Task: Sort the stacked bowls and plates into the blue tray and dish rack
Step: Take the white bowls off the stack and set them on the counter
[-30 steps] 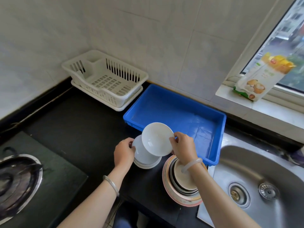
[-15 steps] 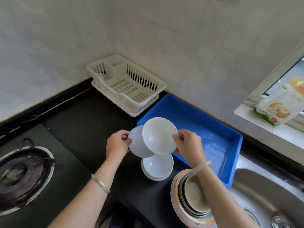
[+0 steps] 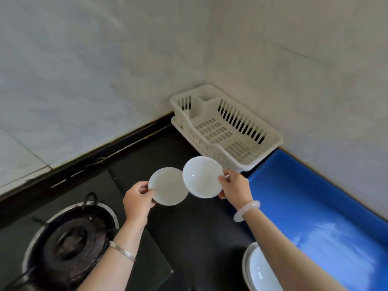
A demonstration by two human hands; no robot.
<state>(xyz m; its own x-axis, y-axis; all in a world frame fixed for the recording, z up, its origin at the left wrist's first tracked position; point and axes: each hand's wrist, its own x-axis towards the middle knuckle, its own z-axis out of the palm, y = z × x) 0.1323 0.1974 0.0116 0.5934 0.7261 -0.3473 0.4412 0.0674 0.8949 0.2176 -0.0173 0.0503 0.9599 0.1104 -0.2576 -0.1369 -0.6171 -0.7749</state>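
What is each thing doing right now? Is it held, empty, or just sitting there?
left hand: holding small white dish
right hand: holding white bowl, tilted
dish rack: empty
blue tray: empty where visible
stacked bowls: resting on counter, partly hidden
stove burner: no flame

- black desk (image 3: 195, 229) running into a tiled corner
- white dish rack (image 3: 226, 127) on it, at the corner
- blue tray (image 3: 310, 198) just beside the rack, along the right wall
- gas burner (image 3: 69, 242) at the left
- stacked white bowls (image 3: 258, 271) at the near edge, beside the tray
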